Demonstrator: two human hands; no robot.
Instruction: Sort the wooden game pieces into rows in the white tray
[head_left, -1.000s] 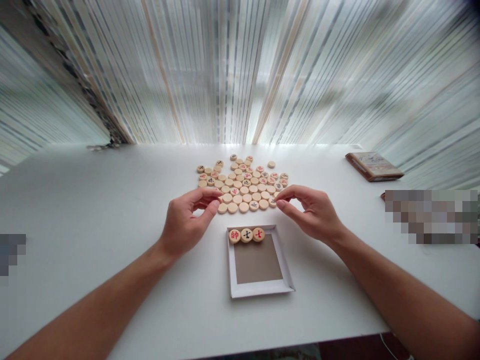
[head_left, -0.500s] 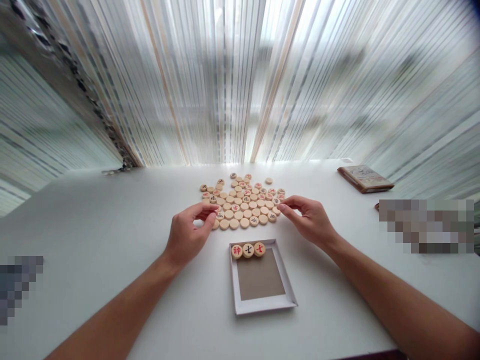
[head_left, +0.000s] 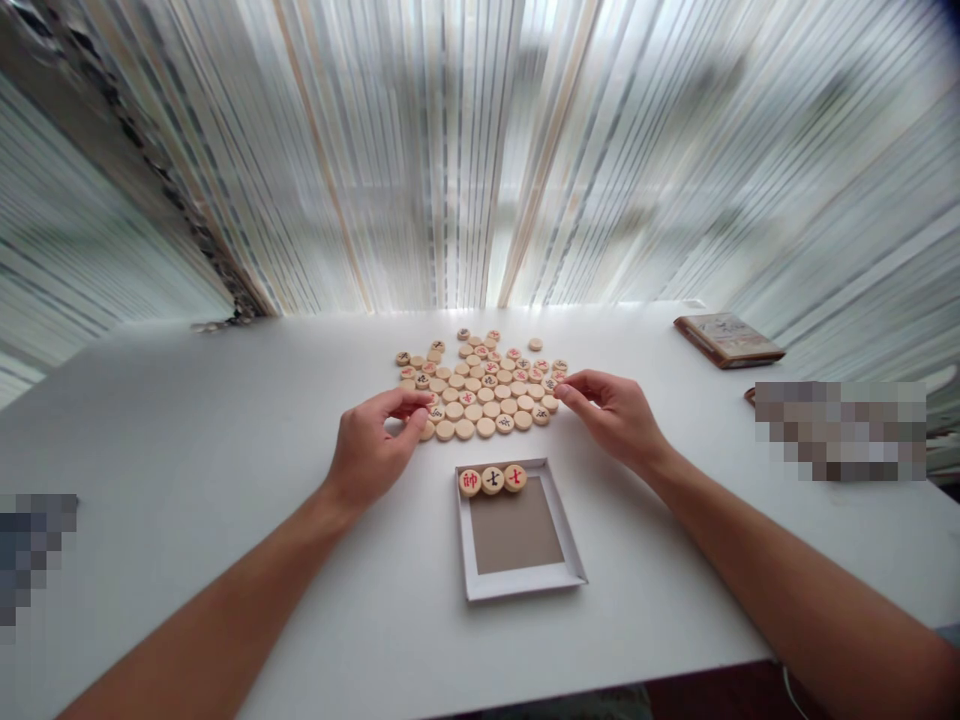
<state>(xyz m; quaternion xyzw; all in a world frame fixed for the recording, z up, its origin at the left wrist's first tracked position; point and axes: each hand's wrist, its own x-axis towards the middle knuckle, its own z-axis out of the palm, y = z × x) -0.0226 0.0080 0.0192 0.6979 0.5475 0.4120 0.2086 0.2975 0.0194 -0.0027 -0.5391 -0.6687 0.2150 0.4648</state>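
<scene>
Several round wooden chess discs [head_left: 480, 385] lie in a loose cluster on the white table [head_left: 187, 430], some face up with red or black characters. My left hand [head_left: 371, 450] rests at the cluster's near left edge, thumb and fingers curled in a pinch against a disc there. My right hand [head_left: 615, 415] is at the near right edge, fingertips pinched at a disc. A shallow white box tray [head_left: 570, 545] with a brown floor lies just in front of me. Three discs [head_left: 492, 480] sit in a row along its far side.
A brown flat box [head_left: 727, 338] lies at the far right of the table. Striped curtains hang behind the table's far edge. Blurred-out patches sit at the right and left edges of the view.
Both hands have stayed at the two sides of the disc cluster; only the camera has shifted slightly up and down. The three discs in the tray have not moved.
</scene>
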